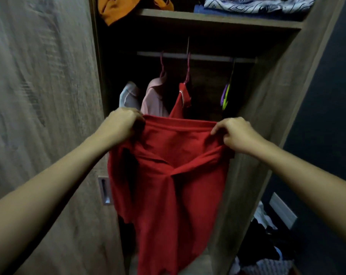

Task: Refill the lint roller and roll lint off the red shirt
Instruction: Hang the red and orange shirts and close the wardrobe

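Observation:
A red shirt [174,185] hangs folded over in front of an open wardrobe, its collar end still up on a pink hanger [187,72] on the rail. My left hand [122,124] grips the shirt's upper fold at its left corner. My right hand [235,133] grips the same fold at its right corner. Between the hands the fabric is stretched level, and the rest drops toward the floor. No lint roller is in view.
The wooden wardrobe door [45,116] stands on the left with a metal handle [104,190]. Pink and pale garments [154,100] hang on the rail [196,56]. Folded clothes lie on the upper shelf [217,18]. More clothes are piled on the floor at lower right [267,245].

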### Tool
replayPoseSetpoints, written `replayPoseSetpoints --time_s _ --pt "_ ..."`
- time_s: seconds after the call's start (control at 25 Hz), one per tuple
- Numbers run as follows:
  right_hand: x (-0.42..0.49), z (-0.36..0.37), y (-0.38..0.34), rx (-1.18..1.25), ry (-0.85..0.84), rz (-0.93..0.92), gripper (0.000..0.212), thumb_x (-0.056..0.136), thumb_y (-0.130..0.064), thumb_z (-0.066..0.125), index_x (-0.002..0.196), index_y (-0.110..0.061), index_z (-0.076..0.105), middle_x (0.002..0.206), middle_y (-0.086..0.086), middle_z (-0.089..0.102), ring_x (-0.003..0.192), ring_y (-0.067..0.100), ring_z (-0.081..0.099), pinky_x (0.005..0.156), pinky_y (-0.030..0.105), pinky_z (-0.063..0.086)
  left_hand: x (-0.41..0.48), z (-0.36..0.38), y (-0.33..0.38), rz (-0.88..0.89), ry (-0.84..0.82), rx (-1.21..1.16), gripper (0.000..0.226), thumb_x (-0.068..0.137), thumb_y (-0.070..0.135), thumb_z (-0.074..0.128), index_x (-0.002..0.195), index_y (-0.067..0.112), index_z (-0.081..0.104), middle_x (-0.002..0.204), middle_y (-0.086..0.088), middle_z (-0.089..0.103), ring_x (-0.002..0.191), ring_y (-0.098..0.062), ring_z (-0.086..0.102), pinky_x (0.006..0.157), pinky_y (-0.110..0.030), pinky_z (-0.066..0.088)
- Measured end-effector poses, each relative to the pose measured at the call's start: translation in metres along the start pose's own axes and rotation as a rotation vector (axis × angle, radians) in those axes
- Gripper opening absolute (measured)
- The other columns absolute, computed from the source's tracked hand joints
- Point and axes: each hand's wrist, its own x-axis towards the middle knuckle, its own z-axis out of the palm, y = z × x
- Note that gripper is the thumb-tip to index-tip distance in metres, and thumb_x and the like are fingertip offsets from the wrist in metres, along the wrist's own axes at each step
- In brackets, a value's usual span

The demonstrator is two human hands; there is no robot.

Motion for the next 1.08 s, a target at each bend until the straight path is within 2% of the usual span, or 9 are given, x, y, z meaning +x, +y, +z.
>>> replayPoseSetpoints --time_s 0.12,0.28,0.36,0.44,0.56,0.64,0.8,0.96,1.08 --pt "0.000 0.005 0.011 -0.043 -0.151 -0.040 0.055 0.067 0.004 0.055 0.112 -0.024 0.065 0.126 0.008 0.060 0.116 0.027 0.055 0.094 0.029 0.043 0.013 0.012 0.010 0.045 -0.082 0.018 0.032 0.074 0.004 0.061 0.103 0.014 0.070 0.110 -0.011 0.067 0.105 -0.034 0.060 0.077 -0.044 0.050" --pt "0.010 -0.021 0.045 0.066 -0.109 -0.003 0.060 0.067 0.010 0.045 0.116 -0.018 0.064 0.124 0.008 0.061 0.111 0.023 0.058 0.085 0.021 0.044 0.038 0.022 0.022 0.108 -0.109 -0.093 0.039 0.068 0.005 0.063 0.105 0.018 0.069 0.110 -0.006 0.068 0.103 -0.030 0.062 0.087 -0.042 0.049" --pt "0.023 -0.032 0.065 -0.026 -0.139 -0.033 0.062 0.069 0.013 0.042 0.122 -0.013 0.060 0.132 0.008 0.056 0.122 0.023 0.051 0.097 0.022 0.040 0.056 0.020 0.042 0.161 -0.070 -0.189 0.032 0.073 0.027 0.062 0.102 0.016 0.070 0.108 -0.005 0.068 0.095 -0.025 0.064 0.085 -0.030 0.046" --pt "0.036 -0.032 0.082 -0.130 -0.171 -0.102 0.062 0.069 0.011 0.043 0.124 -0.011 0.058 0.135 0.009 0.053 0.127 0.026 0.048 0.106 0.033 0.039 0.078 0.019 0.065 0.169 0.036 -0.315 0.042 0.075 0.046 0.054 0.096 0.013 0.072 0.102 -0.006 0.071 0.087 -0.022 0.066 0.078 -0.026 0.043" --pt "0.057 -0.029 0.101 -0.314 -0.178 -0.132 0.054 0.077 0.002 0.044 0.127 -0.014 0.055 0.140 0.004 0.048 0.127 0.026 0.047 0.106 0.041 0.039 0.116 0.033 0.093 0.098 0.109 -0.395 0.027 0.084 0.028 0.063 0.104 0.012 0.071 0.103 -0.009 0.072 0.097 -0.024 0.067 0.085 -0.026 0.045" --pt "0.069 -0.029 0.115 -0.523 -0.186 -0.148 0.049 0.085 -0.004 0.042 0.132 -0.013 0.050 0.144 0.003 0.044 0.129 0.023 0.046 0.114 0.041 0.028 0.146 0.048 0.113 0.047 0.076 -0.443 0.030 0.084 0.024 0.063 0.110 0.011 0.068 0.108 -0.011 0.071 0.105 -0.023 0.065 0.091 -0.027 0.045" --pt "0.085 -0.027 0.158 -0.821 -0.204 -0.139 0.045 0.090 -0.016 0.034 0.133 -0.007 0.047 0.140 0.010 0.046 0.125 0.024 0.049 0.117 0.039 0.011 0.218 0.073 0.141 -0.178 0.058 -0.664 0.042 0.089 0.037 0.056 0.120 0.010 0.063 0.121 -0.011 0.065 0.118 -0.024 0.056 0.096 -0.025 0.040" --pt "0.091 -0.020 0.186 -0.903 -0.217 -0.131 0.048 0.088 -0.024 0.035 0.130 -0.005 0.048 0.131 0.012 0.051 0.117 0.027 0.053 0.116 0.038 0.015 0.283 0.104 0.161 -0.301 0.033 -0.761 0.048 0.093 0.038 0.048 0.123 0.002 0.057 0.127 -0.020 0.059 0.122 -0.032 0.051 0.098 -0.030 0.039" --pt "0.089 -0.015 0.200 -0.931 -0.233 -0.142 0.052 0.088 -0.027 0.037 0.134 -0.005 0.044 0.136 0.013 0.048 0.121 0.027 0.051 0.117 0.037 0.013 0.315 0.126 0.173 -0.335 -0.035 -0.800 0.054 0.093 0.042 0.043 0.122 -0.003 0.054 0.126 -0.027 0.056 0.120 -0.039 0.050 0.095 -0.034 0.042"
